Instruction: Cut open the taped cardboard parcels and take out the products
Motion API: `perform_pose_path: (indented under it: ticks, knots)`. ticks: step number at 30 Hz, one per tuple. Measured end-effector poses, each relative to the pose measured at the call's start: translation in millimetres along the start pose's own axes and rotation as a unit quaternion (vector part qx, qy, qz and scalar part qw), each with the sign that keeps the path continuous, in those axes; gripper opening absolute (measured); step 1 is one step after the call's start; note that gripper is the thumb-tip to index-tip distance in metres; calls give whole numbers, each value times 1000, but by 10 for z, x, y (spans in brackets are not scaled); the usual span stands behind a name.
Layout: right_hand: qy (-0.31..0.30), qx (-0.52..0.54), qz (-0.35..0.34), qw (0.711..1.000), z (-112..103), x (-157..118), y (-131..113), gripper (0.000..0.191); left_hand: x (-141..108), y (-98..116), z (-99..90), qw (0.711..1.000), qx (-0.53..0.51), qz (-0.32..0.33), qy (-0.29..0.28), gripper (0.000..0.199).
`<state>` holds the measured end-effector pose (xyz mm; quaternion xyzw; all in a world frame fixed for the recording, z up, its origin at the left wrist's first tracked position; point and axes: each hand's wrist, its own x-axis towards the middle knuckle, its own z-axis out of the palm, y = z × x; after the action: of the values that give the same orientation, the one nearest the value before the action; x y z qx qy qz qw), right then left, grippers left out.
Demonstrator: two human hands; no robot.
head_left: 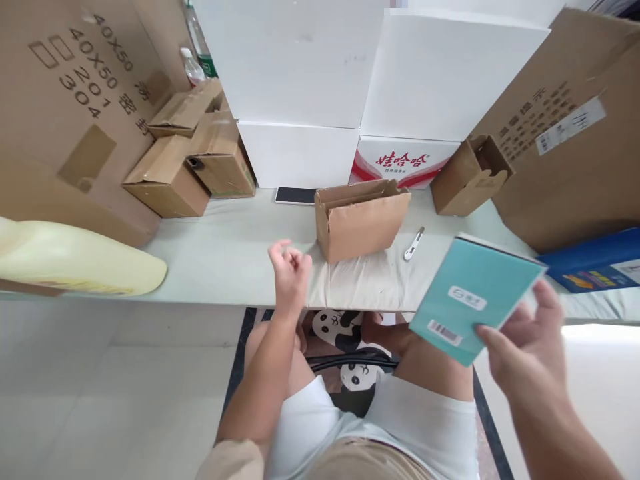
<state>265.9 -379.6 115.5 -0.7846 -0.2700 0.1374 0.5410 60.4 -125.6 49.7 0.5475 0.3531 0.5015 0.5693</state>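
Phone between 3 boxes and carton

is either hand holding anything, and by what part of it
The right hand holds the teal book-like item by its right edge, thumb on the labelled face. The left hand is loosely curled, with nothing visible in it.

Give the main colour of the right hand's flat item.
The flat item is mainly turquoise, best seen in head view.

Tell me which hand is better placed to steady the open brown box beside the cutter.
Probably the left: the left hand looks empty and is close to the box, while the right hand holds the teal book, farther off to the right.
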Motion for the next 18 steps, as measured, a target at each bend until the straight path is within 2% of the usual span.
perform_pose_path:
  ticks: [1, 3, 5, 7, 8, 10, 13, 15, 16, 18]
  knots:
    - [-29, 7, -10, 1000, 109, -56, 34, 88, -245, 78, -32, 999, 15, -8, -39, 39]
    - [-79, 8, -49, 996, 343, -168, 58, 84, -743, 208, -51, 982, 33, -75, -170, 50]
    - [-113, -8, -89, 990, 576, -269, 38, 84, -1126, 282, -24, 950, 0, -156, -269, 87]
    - [-138, -20, -125, 982, 769, -343, -4, 85, -1299, 304, 10, 937, -39, -204, -280, 120]
    - [-157, -18, -144, 977, 840, -363, -30, 83, -1305, 307, 19, 940, -56, -211, -264, 127]
    - [-201, -11, -186, 962, 929, -350, -95, 78, -1190, 325, 21, 954, -82, -186, -222, 122]
    - [-265, -33, -240, 933, 1022, -146, -300, 75, -797, 432, 18, 970, -112, -96, -192, 100]
    - [-293, -70, -278, 912, 1154, 149, -558, 82, -392, 564, 42, 977, -121, -48, -170, 91]
    - [-301, -90, -296, 902, 1258, 348, -724, 85, -141, 645, 64, 979, -121, -44, -155, 86]
    - [-284, -136, -318, 894, 1539, 828, -1091, 89, 445, 821, 128, 981, -116, -79, -133, 68]
